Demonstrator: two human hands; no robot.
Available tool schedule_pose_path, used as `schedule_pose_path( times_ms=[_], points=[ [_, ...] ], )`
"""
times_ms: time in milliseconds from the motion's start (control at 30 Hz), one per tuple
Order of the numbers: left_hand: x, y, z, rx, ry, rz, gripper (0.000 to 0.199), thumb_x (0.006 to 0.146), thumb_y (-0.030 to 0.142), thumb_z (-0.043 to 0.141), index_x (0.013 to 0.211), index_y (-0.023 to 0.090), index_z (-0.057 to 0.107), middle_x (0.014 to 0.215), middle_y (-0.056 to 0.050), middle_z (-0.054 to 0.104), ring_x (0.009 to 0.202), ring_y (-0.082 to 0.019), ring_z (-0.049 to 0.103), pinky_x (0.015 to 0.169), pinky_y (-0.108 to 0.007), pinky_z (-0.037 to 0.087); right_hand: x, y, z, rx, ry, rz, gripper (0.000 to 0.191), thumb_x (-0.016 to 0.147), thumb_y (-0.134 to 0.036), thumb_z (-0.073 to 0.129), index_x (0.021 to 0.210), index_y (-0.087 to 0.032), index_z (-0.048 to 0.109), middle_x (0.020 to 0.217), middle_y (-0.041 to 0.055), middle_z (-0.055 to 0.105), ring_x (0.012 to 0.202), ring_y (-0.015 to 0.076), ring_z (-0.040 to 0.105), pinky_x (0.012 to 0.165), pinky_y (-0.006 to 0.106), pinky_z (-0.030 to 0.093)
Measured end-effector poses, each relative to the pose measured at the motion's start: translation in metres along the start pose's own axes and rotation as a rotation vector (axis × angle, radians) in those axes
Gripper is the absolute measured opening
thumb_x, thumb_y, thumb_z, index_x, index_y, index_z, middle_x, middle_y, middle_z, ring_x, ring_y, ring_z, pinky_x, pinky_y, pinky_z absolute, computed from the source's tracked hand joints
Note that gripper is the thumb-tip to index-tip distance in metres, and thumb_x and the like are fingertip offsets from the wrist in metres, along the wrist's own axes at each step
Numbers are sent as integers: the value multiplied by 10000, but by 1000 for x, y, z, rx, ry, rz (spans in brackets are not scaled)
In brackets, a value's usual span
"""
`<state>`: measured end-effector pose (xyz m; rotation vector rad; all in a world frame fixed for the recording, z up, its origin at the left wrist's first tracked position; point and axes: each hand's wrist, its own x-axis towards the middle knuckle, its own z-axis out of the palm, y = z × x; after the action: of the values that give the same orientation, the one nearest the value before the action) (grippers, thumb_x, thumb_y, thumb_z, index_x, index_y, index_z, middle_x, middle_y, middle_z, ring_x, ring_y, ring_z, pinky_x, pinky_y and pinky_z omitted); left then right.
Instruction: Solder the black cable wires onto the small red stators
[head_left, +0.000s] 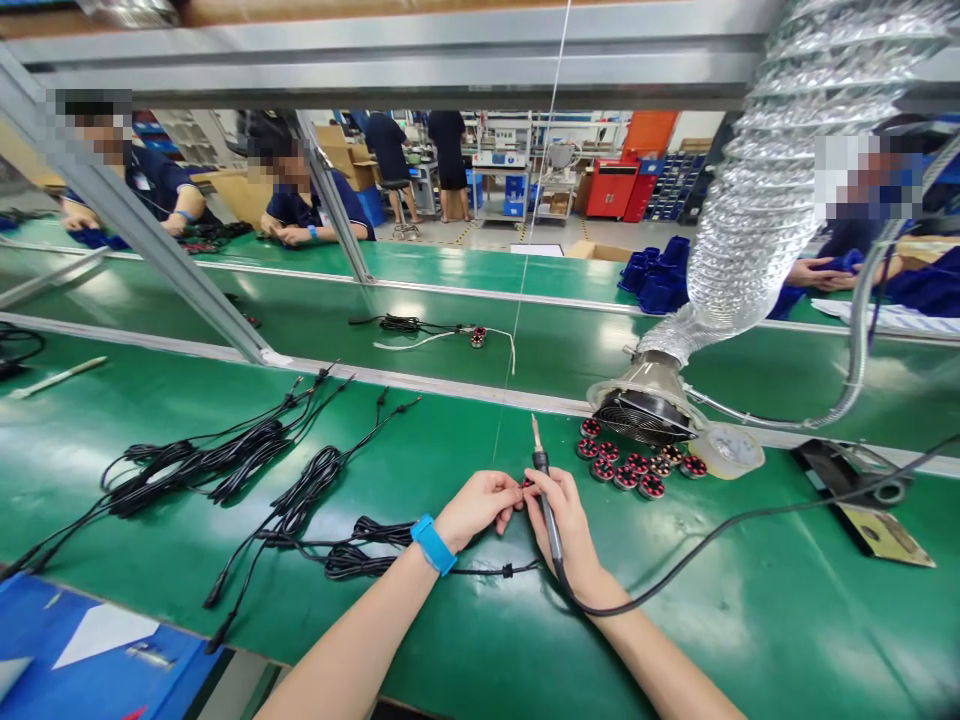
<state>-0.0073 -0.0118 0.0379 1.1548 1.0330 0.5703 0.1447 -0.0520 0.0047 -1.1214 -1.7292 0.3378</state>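
Note:
A soldering iron [550,510] lies along my right hand [562,515], its tip pointing up and away from me and its cord running back over my wrist. My left hand [486,502], with a blue band at the wrist, is closed in a pinch against the right fingertips. Between the two hands shows a small dark and red piece [527,483], mostly covered by fingers. Below them, a black cable [480,571] with a small clip passes under my left wrist. Several round red-and-black coil parts [625,477] sit just right of the iron's tip.
Coiled black cables [307,490] cover the left of the green bench. A fume duct [750,220] ends in a fan hood [646,400] beyond the coil parts. At right are a translucent tub [726,452] and a black metal stand [855,475]. Co-workers sit across the benches.

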Motion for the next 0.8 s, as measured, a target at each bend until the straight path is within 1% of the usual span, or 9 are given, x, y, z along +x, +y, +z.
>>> schedule_pose_path(
  times_ms=[133,233,300,467,533,600,667,733,800],
  points=[
    [1,1,2,-9,41,0,340,731,462,666,682,151,538,465,66,487,373,-63,406,426,-204,307,2,-4,-4,49,43,40,361,943,-125,481,1274,-268,507,1082,51,507,868,130,662,864,299,553],
    [1,1,2,19,48,0,315,741,438,646,675,145,550,458,58,494,363,-63,407,416,-202,307,5,-3,-14,39,81,72,324,933,-131,499,1232,-252,524,1028,43,548,911,147,659,889,315,536],
    [1,2,3,32,53,-16,297,741,422,638,676,146,552,457,60,493,358,-60,407,413,-200,315,6,0,-20,19,91,87,294,935,-144,500,1209,-245,532,996,43,574,919,156,657,874,316,537],
    [2,2,4,49,62,-33,270,734,401,626,679,149,549,445,64,488,349,-59,410,408,-194,329,6,6,-26,38,107,126,233,942,-216,521,1170,-228,570,1016,52,599,827,146,666,810,299,550],
    [2,2,4,58,58,-41,272,733,405,627,683,148,551,439,65,484,342,-57,405,405,-191,319,5,4,-28,52,129,142,201,945,-232,529,1132,-222,601,961,40,635,783,144,670,775,288,552],
    [3,1,5,72,58,-51,273,737,407,623,684,149,551,433,67,480,337,-55,401,402,-187,304,3,1,-30,27,183,159,152,943,-249,539,1054,-214,636,884,33,673,768,157,677,747,288,551],
    [3,0,5,87,56,-53,267,743,402,615,680,152,548,426,66,481,335,-56,405,403,-183,297,1,-2,-34,-1,265,157,139,945,-263,527,935,-202,651,810,33,688,740,169,679,710,291,549],
    [3,0,5,101,56,-45,253,746,388,610,677,153,548,424,64,487,334,-57,411,406,-181,301,0,-5,-38,1,328,132,201,948,-267,499,820,-197,637,736,28,679,672,169,669,645,285,541],
    [4,-1,6,107,61,-42,234,747,371,604,678,154,548,427,64,492,332,-57,412,402,-181,302,-1,-7,-40,19,345,111,254,950,-263,472,755,-196,619,659,13,652,581,157,639,577,273,521]
  ],
)
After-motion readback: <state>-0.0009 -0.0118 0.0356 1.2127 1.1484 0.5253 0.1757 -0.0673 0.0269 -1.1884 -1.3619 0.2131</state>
